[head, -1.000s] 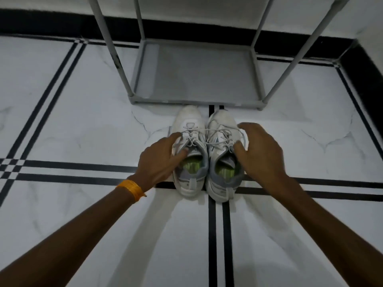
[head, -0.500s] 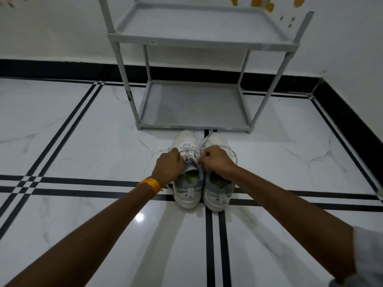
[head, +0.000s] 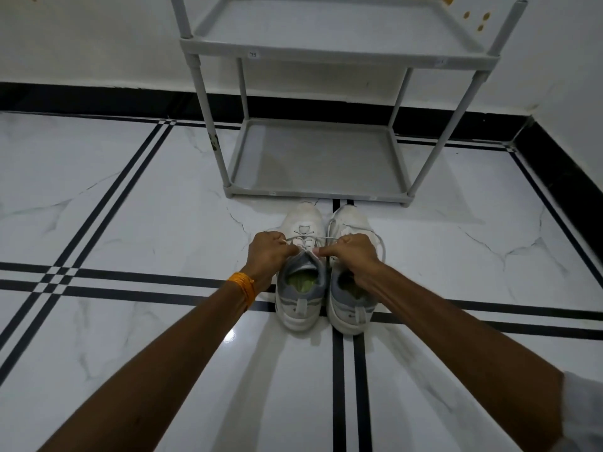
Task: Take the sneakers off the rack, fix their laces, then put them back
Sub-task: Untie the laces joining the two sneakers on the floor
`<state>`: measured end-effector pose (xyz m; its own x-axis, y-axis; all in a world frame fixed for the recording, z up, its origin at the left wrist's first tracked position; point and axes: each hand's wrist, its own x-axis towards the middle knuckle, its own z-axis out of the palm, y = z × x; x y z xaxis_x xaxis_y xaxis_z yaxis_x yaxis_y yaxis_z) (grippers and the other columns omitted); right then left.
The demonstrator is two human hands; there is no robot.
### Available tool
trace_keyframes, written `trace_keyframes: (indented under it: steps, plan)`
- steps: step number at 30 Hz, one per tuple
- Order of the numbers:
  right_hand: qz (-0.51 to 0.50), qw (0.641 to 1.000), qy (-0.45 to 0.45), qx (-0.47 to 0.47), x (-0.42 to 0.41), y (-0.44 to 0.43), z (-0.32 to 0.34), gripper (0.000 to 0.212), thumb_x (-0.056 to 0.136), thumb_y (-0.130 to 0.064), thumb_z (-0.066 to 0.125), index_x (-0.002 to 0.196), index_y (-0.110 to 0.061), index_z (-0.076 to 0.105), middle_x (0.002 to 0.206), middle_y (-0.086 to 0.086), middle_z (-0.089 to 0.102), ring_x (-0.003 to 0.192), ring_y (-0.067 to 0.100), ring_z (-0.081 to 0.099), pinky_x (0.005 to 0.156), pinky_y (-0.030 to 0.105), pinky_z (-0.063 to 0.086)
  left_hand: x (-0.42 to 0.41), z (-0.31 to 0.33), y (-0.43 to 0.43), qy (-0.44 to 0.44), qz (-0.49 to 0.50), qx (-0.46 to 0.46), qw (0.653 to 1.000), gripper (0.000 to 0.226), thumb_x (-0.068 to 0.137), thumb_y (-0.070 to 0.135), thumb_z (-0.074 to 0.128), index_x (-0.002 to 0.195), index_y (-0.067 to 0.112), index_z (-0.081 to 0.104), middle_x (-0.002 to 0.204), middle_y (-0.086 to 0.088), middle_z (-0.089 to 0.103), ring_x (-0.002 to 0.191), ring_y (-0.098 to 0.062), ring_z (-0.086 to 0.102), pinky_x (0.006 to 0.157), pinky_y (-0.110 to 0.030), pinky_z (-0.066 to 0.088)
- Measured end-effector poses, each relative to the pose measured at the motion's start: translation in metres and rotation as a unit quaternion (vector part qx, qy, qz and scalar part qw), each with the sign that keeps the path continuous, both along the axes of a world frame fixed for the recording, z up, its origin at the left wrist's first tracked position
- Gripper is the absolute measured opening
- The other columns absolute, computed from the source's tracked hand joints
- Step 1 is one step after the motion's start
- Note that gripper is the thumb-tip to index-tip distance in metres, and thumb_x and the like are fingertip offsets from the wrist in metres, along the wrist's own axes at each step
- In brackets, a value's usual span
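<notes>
Two white sneakers are set side by side on the marble floor, heels toward the camera and toes pointing at the grey rack. The left sneaker and the right sneaker touch or nearly touch along their inner sides, and both stand just in front of the rack's bottom shelf, outside it. Green insoles are seen inside the grey-lined collars.

The left hand is closed into a fist at the outer side of the left sneaker's tongue, with a strand of white lace pinched in it. The right hand is likewise closed, its thumb and forefinger pressed together over the inner edge of the same shoe; a lace end seems to be gripped there, though the strand itself is partly hidden by the knuckles. The lace is drawn taut between the two fists across the upper eyelets of the left sneaker. A loose loop of lace is seen curving past the outer side of the right sneaker, beyond the right hand.

An orange band is worn on the left wrist, and a white sleeve is visible at the right forearm's edge. Both shelves of the rack are bare. Black double lines are laid across the floor, one pair passing beneath the heels.
</notes>
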<state>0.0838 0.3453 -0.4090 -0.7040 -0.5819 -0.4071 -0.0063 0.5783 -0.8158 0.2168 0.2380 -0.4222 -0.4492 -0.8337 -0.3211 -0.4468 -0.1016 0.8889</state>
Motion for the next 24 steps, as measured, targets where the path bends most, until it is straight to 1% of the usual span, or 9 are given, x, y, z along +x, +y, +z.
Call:
trace_keyframes:
  steps: [5, 8, 10, 13, 16, 18, 20, 22, 24]
  plan:
    - [0.019, 0.978, 0.210, 0.003, 0.014, -0.002, -0.008, 0.042, 0.063, -0.034, 0.088, 0.050, -0.018, 0.052, 0.053, 0.001, 0.058, 0.048, 0.012, 0.050, 0.048, 0.025, 0.038, -0.002, -0.001, 0.006, -0.015, -0.015, -0.052, 0.998, 0.038, 0.071, 0.007, 0.079, 0.051, 0.014, 0.047, 0.053, -0.002, 0.048, 0.052, -0.014, 0.044, 0.052, -0.023, 0.042]
    - [0.027, 0.966, 0.257, -0.004, 0.015, 0.001, -0.008, 0.047, 0.065, -0.038, 0.086, 0.046, -0.021, 0.046, 0.048, -0.003, 0.052, 0.045, 0.009, 0.044, 0.045, 0.022, 0.031, -0.001, -0.004, 0.005, -0.018, -0.019, -0.079, 0.997, 0.039, 0.073, 0.011, 0.078, 0.052, 0.014, 0.046, 0.053, -0.002, 0.047, 0.053, -0.014, 0.043, 0.052, -0.023, 0.040]
    - [0.058, 0.958, 0.280, 0.000, 0.012, 0.006, -0.004, 0.049, 0.067, -0.041, 0.083, 0.045, -0.022, 0.044, 0.045, -0.005, 0.048, 0.043, 0.008, 0.042, 0.045, 0.025, 0.032, 0.004, -0.004, 0.003, -0.045, -0.058, -0.147, 0.986, 0.039, 0.077, 0.022, 0.077, 0.053, 0.015, 0.047, 0.053, -0.002, 0.047, 0.053, -0.014, 0.043, 0.053, -0.023, 0.038]
    - [0.163, 0.942, 0.294, 0.010, -0.006, 0.011, 0.017, 0.044, 0.075, -0.036, 0.078, 0.048, -0.022, 0.046, 0.047, -0.006, 0.047, 0.044, 0.008, 0.042, 0.047, 0.026, 0.035, 0.016, 0.020, -0.012, -0.174, -0.163, -0.288, 0.928, 0.043, 0.083, 0.048, 0.066, 0.054, 0.020, 0.053, 0.052, 0.003, 0.052, 0.053, -0.013, 0.049, 0.051, -0.023, 0.034]
    - [0.317, 0.885, 0.335, 0.061, -0.036, 0.011, 0.065, 0.040, 0.081, -0.034, 0.073, 0.054, -0.022, 0.046, 0.053, -0.005, 0.045, 0.047, 0.009, 0.040, 0.052, 0.025, 0.032, 0.028, 0.058, -0.029, -0.247, -0.271, -0.302, 0.880, 0.045, 0.088, 0.050, 0.060, 0.063, 0.013, 0.064, 0.062, -0.005, 0.063, 0.060, -0.019, 0.056, 0.058, -0.029, 0.042]
    - [0.344, 0.859, 0.372, 0.074, -0.055, 0.008, 0.099, 0.044, 0.083, -0.038, 0.071, 0.053, -0.020, 0.044, 0.052, -0.002, 0.043, 0.048, 0.014, 0.040, 0.053, 0.027, 0.032, 0.029, 0.080, -0.034, -0.190, -0.276, -0.245, 0.910, 0.035, 0.090, 0.036, 0.063, 0.070, 0.007, 0.064, 0.071, -0.011, 0.065, 0.068, -0.022, 0.058, 0.066, -0.030, 0.044]
    - [0.318, 0.854, 0.409, 0.046, -0.067, 0.003, 0.127, 0.046, 0.084, -0.039, 0.069, 0.053, -0.014, 0.046, 0.050, 0.000, 0.042, 0.047, 0.016, 0.040, 0.053, 0.029, 0.032, 0.025, 0.102, -0.033, -0.038, -0.216, -0.120, 0.968, 0.025, 0.092, 0.024, 0.060, 0.071, 0.009, 0.059, 0.073, -0.009, 0.062, 0.072, -0.020, 0.057, 0.074, -0.032, 0.047]
    - [0.300, 0.859, 0.414, 0.014, -0.069, -0.004, 0.147, 0.044, 0.085, -0.039, 0.068, 0.056, -0.011, 0.050, 0.051, 0.002, 0.043, 0.047, 0.015, 0.039, 0.054, 0.030, 0.033, 0.016, 0.126, -0.030, 0.079, -0.174, -0.077, 0.979, 0.025, 0.094, 0.019, 0.057, 0.070, 0.012, 0.055, 0.071, -0.008, 0.058, 0.070, -0.017, 0.057, 0.076, -0.032, 0.049]
    - [0.289, 0.871, 0.397, -0.015, -0.065, -0.012, 0.159, 0.040, 0.085, -0.037, 0.069, 0.059, -0.011, 0.053, 0.053, 0.002, 0.045, 0.048, 0.014, 0.040, 0.055, 0.029, 0.035, 0.005, 0.145, -0.022, 0.111, -0.207, -0.122, 0.964, 0.029, 0.096, 0.022, 0.056, 0.068, 0.015, 0.050, 0.065, -0.004, 0.054, 0.061, -0.013, 0.055, 0.063, -0.025, 0.051]
